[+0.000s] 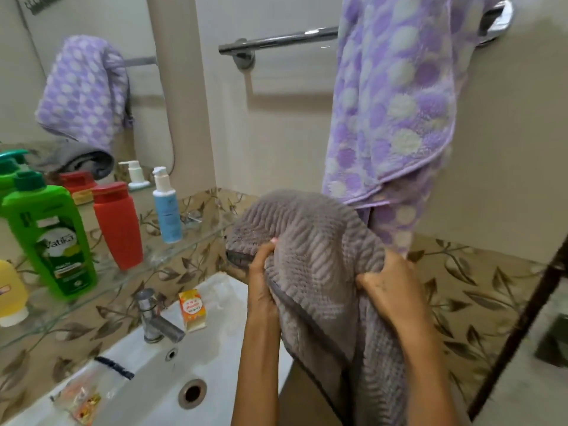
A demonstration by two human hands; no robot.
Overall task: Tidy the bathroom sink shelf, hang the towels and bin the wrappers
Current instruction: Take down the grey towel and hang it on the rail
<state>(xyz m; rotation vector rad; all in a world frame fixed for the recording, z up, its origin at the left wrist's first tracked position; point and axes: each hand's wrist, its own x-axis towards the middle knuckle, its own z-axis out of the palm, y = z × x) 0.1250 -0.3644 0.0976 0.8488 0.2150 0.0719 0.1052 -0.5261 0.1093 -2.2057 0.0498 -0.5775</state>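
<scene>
I hold a grey ribbed towel (316,241) up over the right side of the sink. My left hand (261,281) pinches its dark-edged hem, and my right hand (387,287) grips a bunch of its cloth. Above it, a purple towel with pale dots (396,96) hangs over the chrome towel bar (276,41). On the sink rim lie an orange soap box (192,309) beside the tap and a clear wrapper with a dark strip (89,392) at the front left. The glass shelf (172,250) carries a green bottle (49,235), a red bottle (118,226) and a blue pump bottle (167,207).
The white sink (159,379) with its chrome tap (153,318) is below me at the left. A yellow bottle (9,293) stands at the shelf's left end. The mirror (86,81) reflects the towels and bottles. A dark door frame edge (522,327) runs down the right side.
</scene>
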